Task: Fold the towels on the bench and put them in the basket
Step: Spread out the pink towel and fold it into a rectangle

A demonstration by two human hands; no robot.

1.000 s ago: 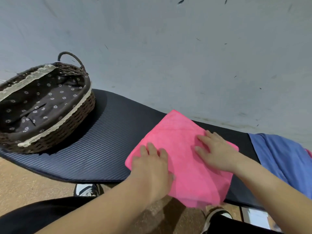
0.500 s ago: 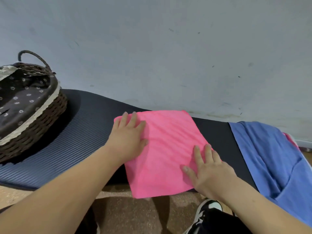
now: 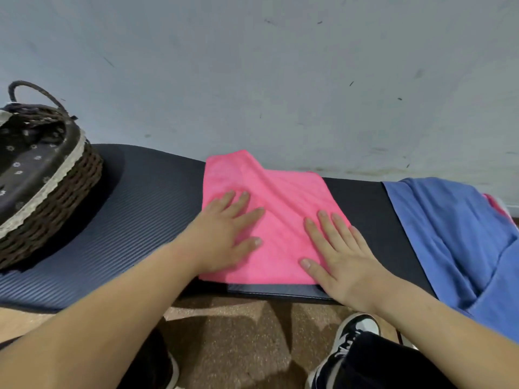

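A folded pink towel (image 3: 280,203) lies flat on the dark padded bench (image 3: 146,209), its far left corner slightly raised against the wall. My left hand (image 3: 224,234) presses palm-down on the towel's left half, fingers spread. On the towel's right near corner rests my right hand (image 3: 339,256), also flat with fingers apart. A blue towel (image 3: 449,234) is draped over the bench's right end, with a strip of pink cloth (image 3: 495,206) showing behind it. The brown wicker basket (image 3: 64,192), lined with dark flowered fabric, stands at the bench's left end.
A grey wall (image 3: 280,80) runs directly behind the bench. Below the bench's front edge are the speckled floor (image 3: 238,341) and my black-and-white shoe (image 3: 354,332).
The towel now lies squarer and wholly on the bench instead of hanging over the front edge. My left hand slid toward the near left part; my right hand stays at the near right corner.
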